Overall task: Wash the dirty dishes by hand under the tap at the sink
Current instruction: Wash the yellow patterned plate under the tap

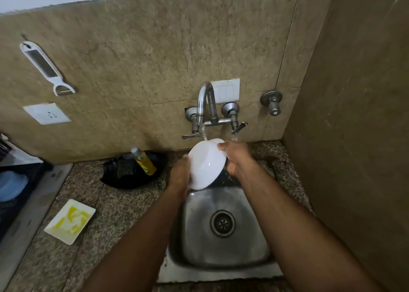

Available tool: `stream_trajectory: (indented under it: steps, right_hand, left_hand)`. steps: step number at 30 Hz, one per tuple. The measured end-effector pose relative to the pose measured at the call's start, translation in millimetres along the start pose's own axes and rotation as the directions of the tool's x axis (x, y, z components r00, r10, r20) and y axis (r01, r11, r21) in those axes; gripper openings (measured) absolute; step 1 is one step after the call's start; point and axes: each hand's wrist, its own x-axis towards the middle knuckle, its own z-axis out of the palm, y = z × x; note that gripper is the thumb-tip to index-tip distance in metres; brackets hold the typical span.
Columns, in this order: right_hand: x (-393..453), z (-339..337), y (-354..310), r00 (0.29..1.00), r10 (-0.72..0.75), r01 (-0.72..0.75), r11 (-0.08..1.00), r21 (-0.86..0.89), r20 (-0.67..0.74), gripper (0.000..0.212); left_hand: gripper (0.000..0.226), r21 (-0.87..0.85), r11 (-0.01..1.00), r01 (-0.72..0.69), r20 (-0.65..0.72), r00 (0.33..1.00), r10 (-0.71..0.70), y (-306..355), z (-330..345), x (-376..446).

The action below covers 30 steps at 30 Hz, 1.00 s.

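While water runs from tap (204, 101), white bowl (207, 164) hangs tilted over sink (192, 229) back edge, between hands. Left hand (179, 176) cups left rim; right hand (235, 156) fingers curl over top rim. Stream strikes top rim, nearer right hand.

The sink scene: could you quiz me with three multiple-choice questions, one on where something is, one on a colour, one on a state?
1. Where is the stained square plate?
A. on the counter left of the sink
B. in the sink
C. hung on the wall

2. What colour is the held bowl's outside?
A. green
B. white
C. red

3. The tap is:
A. off
B. running
C. covered

Answers:
1 A, the square plate lies on the counter.
2 B, the bowl, held by the left hand and right hand, is white.
3 B, water falls from the tap.
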Motion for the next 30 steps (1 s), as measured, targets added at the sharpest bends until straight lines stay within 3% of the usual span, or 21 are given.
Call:
stream_trajectory:
  steps: [3, 6, 9, 14, 17, 20, 21, 22, 26, 30]
  right_hand:
    - [6.7, -1.1, -5.2, 0.995, 0.049, -0.043, 0.997, 0.069, -0.086, 0.021]
    - [11.3, -4.4, -9.6, 0.989, 0.081, -0.057, 0.983, 0.176, -0.128, 0.021]
    - [6.2, -2.0, -16.5, 0.992, 0.071, -0.039, 0.958, 0.284, -0.105, 0.018]
    - [3.4, -5.2, -14.4, 0.993, 0.068, -0.026, 0.929, 0.368, -0.101, 0.017]
    - [6.1, -12.3, -3.7, 0.989, 0.055, 0.0, 0.926, 0.377, -0.135, 0.033]
    - [6.1, -19.4, 4.0, 0.984, 0.092, -0.03, 0.931, 0.363, -0.155, 0.036]
    - [1.5, -20.8, 3.6, 0.983, 0.083, -0.022, 0.937, 0.348, -0.163, 0.034]
    - [-2.8, -21.3, 3.9, 0.984, 0.068, -0.008, 0.941, 0.34, -0.165, 0.031]
    - [-22.2, -15.7, 12.5, 0.995, -0.009, 0.037, 0.957, 0.287, -0.101, 0.015]
    - [-32.5, -11.6, 23.6, 0.991, -0.109, 0.126, 0.962, 0.243, -0.08, 0.02]
  left_hand:
    - [0.071, 0.012, 1.0, -0.014, 0.031, 0.999, 0.014, -4.5, 11.5, 4.8]
    - [0.062, 0.016, 0.999, -0.028, 0.065, 0.998, 0.027, 8.1, 20.0, -15.3]
    - [0.052, 0.175, 0.962, -0.211, 0.043, 0.977, 0.207, 20.1, 27.5, -27.3]
    - [0.064, 0.325, 0.886, -0.33, 0.025, 0.94, 0.341, 29.4, 34.2, -35.9]
    - [0.086, 0.488, 0.762, -0.426, 0.087, 0.892, 0.444, 31.8, 33.0, -37.1]
    - [0.094, 0.71, 0.502, -0.495, 0.233, 0.837, 0.495, 39.3, 33.5, -41.1]
    - [0.093, 0.728, 0.456, -0.513, 0.26, 0.821, 0.509, 38.5, 34.3, -38.5]
    - [0.092, 0.73, 0.446, -0.518, 0.267, 0.817, 0.511, 39.7, 34.5, -39.6]
    - [0.077, 0.652, 0.631, -0.42, 0.152, 0.888, 0.433, 41.6, 33.9, -33.3]
    - [0.068, 0.649, 0.652, -0.392, 0.127, 0.901, 0.415, 48.4, 32.7, -36.9]
